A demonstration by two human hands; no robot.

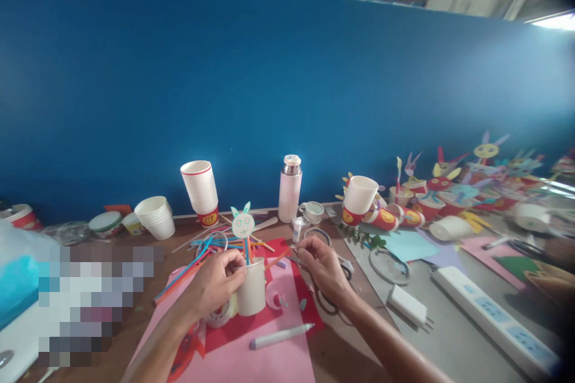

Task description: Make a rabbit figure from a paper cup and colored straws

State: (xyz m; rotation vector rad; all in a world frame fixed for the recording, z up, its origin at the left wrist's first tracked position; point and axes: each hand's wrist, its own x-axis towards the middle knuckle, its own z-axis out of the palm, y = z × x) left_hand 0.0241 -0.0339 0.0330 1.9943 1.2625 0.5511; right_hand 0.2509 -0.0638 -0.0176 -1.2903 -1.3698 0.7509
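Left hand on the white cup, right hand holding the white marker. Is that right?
Not the white marker: in the head view it lies on the paper, and the right hand pinches an orange strip. The left hand is on the white cup.

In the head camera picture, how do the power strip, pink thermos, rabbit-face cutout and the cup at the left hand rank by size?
1. Power strip, though it may sit nearer the camera.
2. Paper cup and pink thermos: too alike to rank.
3. Rabbit-face cutout.
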